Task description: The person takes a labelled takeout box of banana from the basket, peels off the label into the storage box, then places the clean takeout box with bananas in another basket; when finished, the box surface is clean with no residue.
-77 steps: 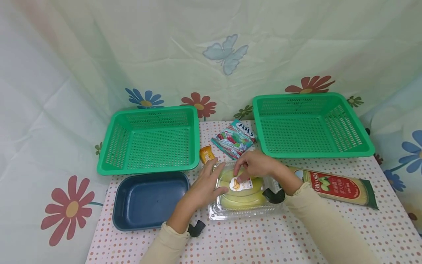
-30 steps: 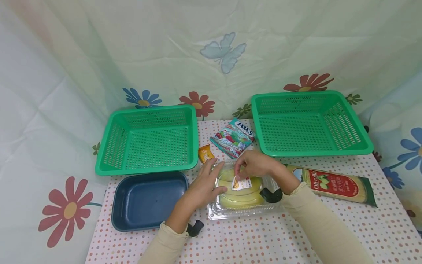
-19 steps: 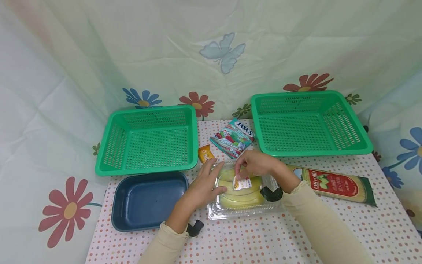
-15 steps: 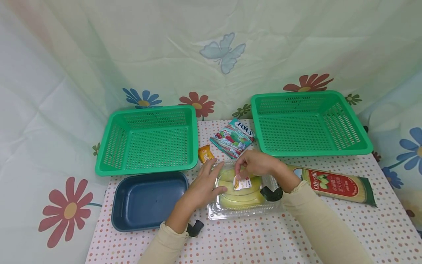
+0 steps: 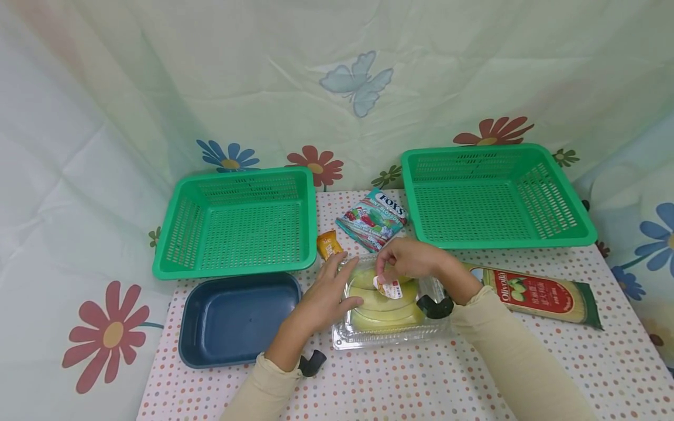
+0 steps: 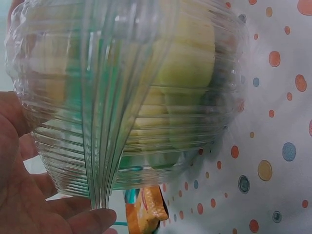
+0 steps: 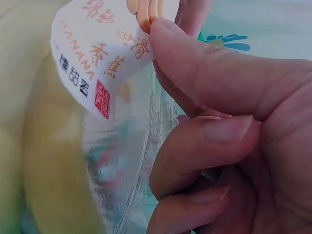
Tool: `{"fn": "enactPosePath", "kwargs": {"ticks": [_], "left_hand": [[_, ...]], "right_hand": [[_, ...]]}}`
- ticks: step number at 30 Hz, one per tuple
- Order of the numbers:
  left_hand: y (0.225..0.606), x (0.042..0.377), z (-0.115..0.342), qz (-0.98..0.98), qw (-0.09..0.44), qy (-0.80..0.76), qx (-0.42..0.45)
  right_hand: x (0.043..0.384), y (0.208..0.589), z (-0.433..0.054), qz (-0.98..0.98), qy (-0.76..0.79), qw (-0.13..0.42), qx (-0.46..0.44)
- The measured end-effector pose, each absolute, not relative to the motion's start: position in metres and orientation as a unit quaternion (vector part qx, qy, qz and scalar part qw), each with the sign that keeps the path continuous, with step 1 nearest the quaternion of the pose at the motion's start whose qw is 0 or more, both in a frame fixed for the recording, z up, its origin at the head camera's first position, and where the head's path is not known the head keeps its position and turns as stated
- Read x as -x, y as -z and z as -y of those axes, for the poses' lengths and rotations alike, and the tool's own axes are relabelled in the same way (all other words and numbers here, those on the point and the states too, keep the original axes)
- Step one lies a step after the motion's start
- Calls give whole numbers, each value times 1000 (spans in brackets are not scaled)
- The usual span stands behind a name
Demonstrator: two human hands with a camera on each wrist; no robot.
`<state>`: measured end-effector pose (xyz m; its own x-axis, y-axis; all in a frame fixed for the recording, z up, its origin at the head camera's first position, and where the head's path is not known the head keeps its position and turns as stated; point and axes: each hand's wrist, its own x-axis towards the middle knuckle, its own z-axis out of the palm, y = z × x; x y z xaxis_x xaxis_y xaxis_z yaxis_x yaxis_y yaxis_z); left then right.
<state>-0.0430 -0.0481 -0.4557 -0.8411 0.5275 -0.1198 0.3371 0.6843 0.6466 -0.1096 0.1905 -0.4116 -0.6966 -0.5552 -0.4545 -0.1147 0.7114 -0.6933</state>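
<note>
A clear plastic clamshell box point(image 5: 363, 338) with bananas point(image 5: 384, 318) inside lies at the table's middle. My left hand point(image 5: 323, 295) rests on its left end, fingers spread over the lid. In the left wrist view, fingers point(image 6: 90, 220) touch the ribbed rim. My right hand point(image 5: 408, 260) is above the lid, pinching the edge of a white banana label point(image 5: 391, 289) between thumb and finger. The right wrist view shows the label point(image 7: 95, 53) curled and raised from the lid at the pinched side. Whether its far side still sticks to the lid is hard to tell.
Two green baskets point(image 5: 234, 273) point(image 5: 505, 242) stand at the back left and back right. A dark blue tub point(image 5: 239, 321) stands left of the box. Behind the box lie an orange packet point(image 5: 329, 244) and a FOX'S candy bag point(image 5: 372, 219). A spaghetti pack point(image 5: 542, 295) lies to the right.
The label, flat on the lid at first, has been peeled up at its left edge and now curls toward my right hand. My left hand and the box have stayed in place.
</note>
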Motion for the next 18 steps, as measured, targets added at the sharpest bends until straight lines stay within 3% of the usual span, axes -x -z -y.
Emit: {"fn": "enactPosePath", "kwargs": {"ticks": [18], "left_hand": [[453, 42, 49, -905, 155, -317, -238]], "right_hand": [[110, 413, -190, -848, 353, 349, 187]]}}
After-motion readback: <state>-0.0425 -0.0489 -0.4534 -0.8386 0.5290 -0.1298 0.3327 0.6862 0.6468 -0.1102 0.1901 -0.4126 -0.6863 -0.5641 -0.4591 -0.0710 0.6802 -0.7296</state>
